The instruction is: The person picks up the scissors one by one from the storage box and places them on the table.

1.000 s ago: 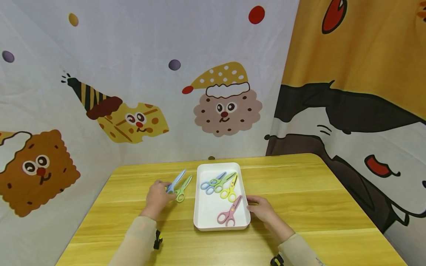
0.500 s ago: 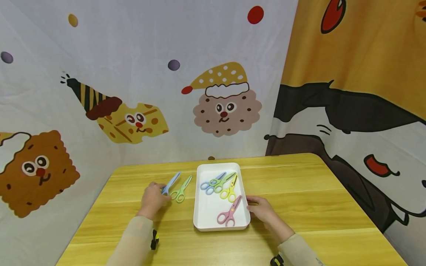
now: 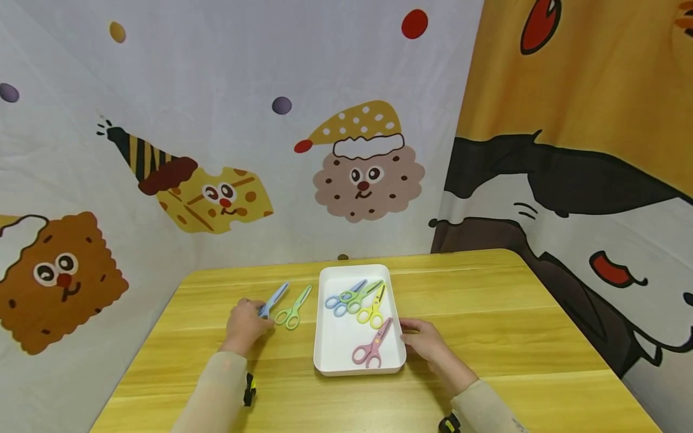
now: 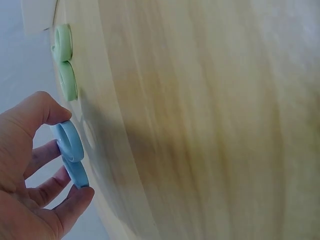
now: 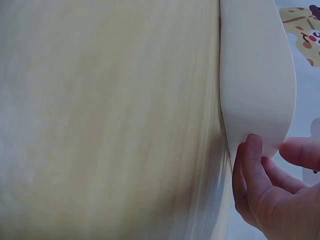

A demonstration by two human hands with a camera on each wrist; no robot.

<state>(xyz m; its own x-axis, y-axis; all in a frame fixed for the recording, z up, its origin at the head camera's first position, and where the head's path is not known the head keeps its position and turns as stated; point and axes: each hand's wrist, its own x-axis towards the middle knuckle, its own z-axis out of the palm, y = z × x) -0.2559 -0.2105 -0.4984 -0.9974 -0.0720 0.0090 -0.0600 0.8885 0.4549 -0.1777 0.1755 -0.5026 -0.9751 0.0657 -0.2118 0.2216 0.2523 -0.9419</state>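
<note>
My left hand (image 3: 246, 325) pinches a pair of blue scissors (image 3: 275, 300) by the handle loops, left of the tray, blades pointing away. In the left wrist view, thumb and fingertips press on opposite sides of the blue handle (image 4: 70, 142), and its shadow falls on the table. Just to the right lies a pair of green scissors (image 3: 293, 310). My right hand (image 3: 428, 343) rests against the right wall of a white tray (image 3: 331, 352); the right wrist view has fingertips on the outer wall (image 5: 257, 75) and the thumb at the rim.
Inside the tray lie blue scissors (image 3: 339, 305), green scissors (image 3: 354, 302) overlapping them, yellow scissors (image 3: 372, 313) and pink scissors (image 3: 373, 347). The wooden table (image 3: 476, 300) extends on both sides. Printed cloth (image 3: 243, 120) hangs behind it.
My left hand has moved left and slightly toward me with the blue scissors, widening their gap from the green pair. My right hand and the tray have stayed put.
</note>
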